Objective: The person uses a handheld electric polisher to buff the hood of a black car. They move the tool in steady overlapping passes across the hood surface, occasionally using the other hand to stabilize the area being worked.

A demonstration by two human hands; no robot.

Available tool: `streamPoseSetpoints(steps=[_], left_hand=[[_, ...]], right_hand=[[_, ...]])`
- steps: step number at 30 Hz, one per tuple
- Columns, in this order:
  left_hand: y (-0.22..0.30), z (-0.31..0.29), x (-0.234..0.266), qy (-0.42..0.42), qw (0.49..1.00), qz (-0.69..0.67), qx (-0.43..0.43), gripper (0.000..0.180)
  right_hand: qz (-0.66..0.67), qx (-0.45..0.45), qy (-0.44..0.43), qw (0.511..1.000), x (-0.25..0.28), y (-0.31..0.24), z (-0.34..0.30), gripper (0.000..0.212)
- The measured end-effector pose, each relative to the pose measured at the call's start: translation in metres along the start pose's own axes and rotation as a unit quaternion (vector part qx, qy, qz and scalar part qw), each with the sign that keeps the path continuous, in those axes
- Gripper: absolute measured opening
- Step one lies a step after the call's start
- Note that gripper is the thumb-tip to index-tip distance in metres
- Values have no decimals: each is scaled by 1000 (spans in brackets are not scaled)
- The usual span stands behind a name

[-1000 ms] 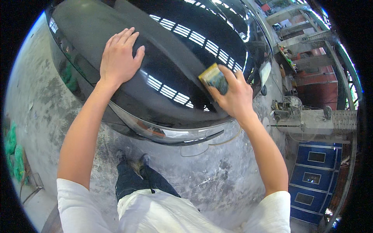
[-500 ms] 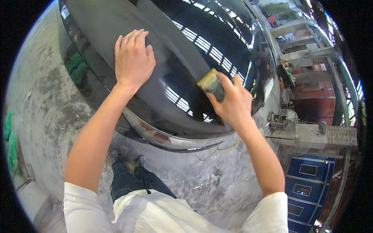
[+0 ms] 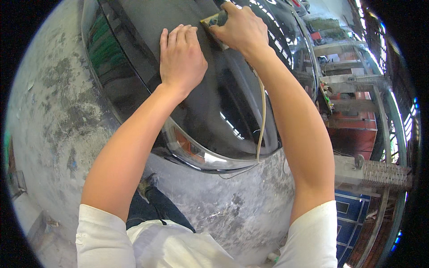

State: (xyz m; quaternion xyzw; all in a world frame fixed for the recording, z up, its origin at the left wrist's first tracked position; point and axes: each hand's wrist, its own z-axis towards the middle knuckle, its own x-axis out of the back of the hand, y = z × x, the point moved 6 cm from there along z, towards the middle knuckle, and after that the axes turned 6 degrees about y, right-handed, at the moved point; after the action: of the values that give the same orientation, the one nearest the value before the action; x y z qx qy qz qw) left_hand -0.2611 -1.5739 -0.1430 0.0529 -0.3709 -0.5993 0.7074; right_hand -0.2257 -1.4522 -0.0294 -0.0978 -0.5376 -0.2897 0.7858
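A glossy black car panel (image 3: 210,98), dulled grey over wide areas, curves in front of me. My right hand (image 3: 243,29) reaches to its far part and is closed around a small sander (image 3: 216,18) with a yellowish edge and a dark top. The sander is against the panel, partly covered by my fingers. From beneath my right forearm a beige hose (image 3: 262,116) runs down over the panel's near edge; where it joins is hidden. My left hand (image 3: 182,58) lies flat on the dulled surface to the left, fingers stretched and holding nothing.
Below the panel's near edge is a clear light cover (image 3: 192,149), above a stained concrete floor (image 3: 228,201). A red cabinet (image 3: 353,129), a beam-like frame (image 3: 357,107) and blue panelling (image 3: 348,223) stand at the right. My legs are close to the car.
My right hand has moved the sander away from me and leftward over the panel. My left hand appears farther right and up. The view has shifted, and more of the hose shows.
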Motion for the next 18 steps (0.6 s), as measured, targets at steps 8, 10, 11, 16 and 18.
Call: streamPoseSetpoints(steps=[8,10,11,16,18], left_hand=[[-9,7,0,-92,985,104,-98,52],[-9,8,1,-91,984,112,-109,52],[-10,8,3,-81,984,111,-115,52],[-10,10,2,-82,983,121,-116,52],[-11,10,2,-73,982,128,-117,52]], right_hand=[[-1,-44,-15,999,41,67,-164,63],[2,-77,-24,997,55,86,-215,63],[14,-88,-17,996,63,97,-238,64],[-11,-126,-20,992,79,146,-353,68],[-20,-115,0,993,83,153,-376,65]])
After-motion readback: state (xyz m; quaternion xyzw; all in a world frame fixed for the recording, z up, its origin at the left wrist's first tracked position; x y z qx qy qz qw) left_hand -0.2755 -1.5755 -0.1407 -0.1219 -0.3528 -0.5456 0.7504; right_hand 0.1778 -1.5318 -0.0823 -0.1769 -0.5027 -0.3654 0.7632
